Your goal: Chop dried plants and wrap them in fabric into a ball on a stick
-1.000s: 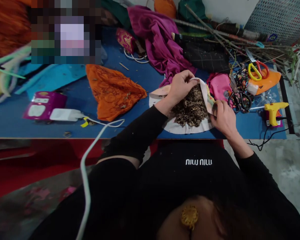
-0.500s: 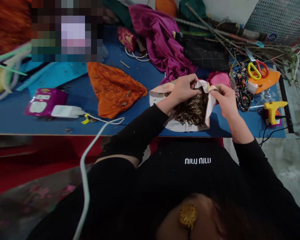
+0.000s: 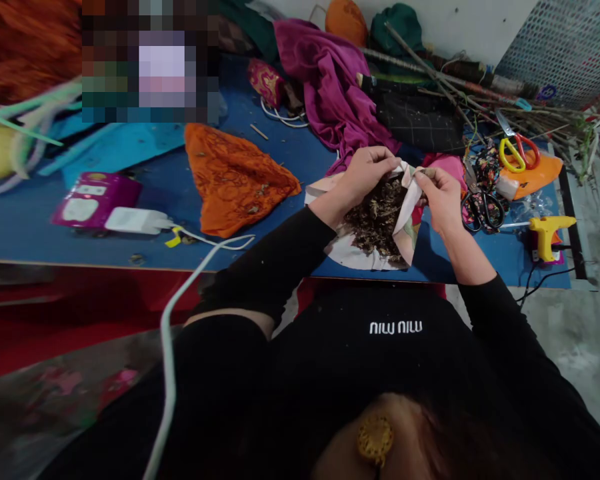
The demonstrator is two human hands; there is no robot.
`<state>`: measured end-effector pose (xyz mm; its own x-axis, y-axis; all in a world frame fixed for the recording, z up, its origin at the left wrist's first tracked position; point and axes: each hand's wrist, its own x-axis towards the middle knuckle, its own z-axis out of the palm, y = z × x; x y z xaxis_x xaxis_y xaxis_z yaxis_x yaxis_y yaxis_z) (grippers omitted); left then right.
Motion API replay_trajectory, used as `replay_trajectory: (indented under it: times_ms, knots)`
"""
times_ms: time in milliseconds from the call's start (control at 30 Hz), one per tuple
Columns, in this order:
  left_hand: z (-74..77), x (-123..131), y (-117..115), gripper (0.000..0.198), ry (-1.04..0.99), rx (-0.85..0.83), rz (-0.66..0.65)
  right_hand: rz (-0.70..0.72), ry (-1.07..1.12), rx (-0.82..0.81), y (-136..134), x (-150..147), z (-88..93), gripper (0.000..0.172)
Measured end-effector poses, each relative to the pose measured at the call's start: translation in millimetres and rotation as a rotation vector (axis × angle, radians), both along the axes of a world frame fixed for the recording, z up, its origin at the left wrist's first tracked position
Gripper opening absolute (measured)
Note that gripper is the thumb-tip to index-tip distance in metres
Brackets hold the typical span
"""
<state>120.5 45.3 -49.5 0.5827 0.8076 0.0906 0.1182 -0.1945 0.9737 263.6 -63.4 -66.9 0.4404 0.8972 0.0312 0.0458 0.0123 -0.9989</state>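
Observation:
A round piece of pale printed cloth (image 3: 353,257) lies at the near edge of the blue table (image 3: 130,247), with a heap of dry brown plant bits (image 3: 375,217) on it. My left hand (image 3: 367,173) pinches the far edge of the cloth, lifted over the heap. My right hand (image 3: 440,193) pinches the right edge and holds it up against the left hand, so the cloth is gathered around the heap.
An orange cloth (image 3: 233,177) lies left of the heap, a magenta fabric (image 3: 330,80) behind it. Black scissors (image 3: 480,207), yellow-red scissors (image 3: 515,147) and a yellow glue gun (image 3: 547,233) sit at the right. A purple power strip (image 3: 93,203) with a white cable (image 3: 167,360) lies left. Twigs (image 3: 530,113) pile at the back right.
My right hand has lifted the cloth's right edge from the table up to my left hand. The cloth has closed further round the heap.

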Motion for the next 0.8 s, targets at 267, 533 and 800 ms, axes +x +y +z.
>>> replay_trajectory:
  times_ms: [267, 533, 800]
  knots:
    - [4.9, 11, 1, 0.027, -0.094, -0.188, 0.058, 0.124, -0.544, 0.024, -11, -5, 17.2, 0.018]
    - [3.0, 17, 8, 0.030, -0.181, -0.364, 0.149, 0.071, -0.515, 0.187, -21, -3, 21.6, 0.012]
    - [5.3, 15, 6, 0.032, -0.130, -0.272, 0.097, -0.018, -0.385, 0.177, -16, 2, 16.6, 0.018]
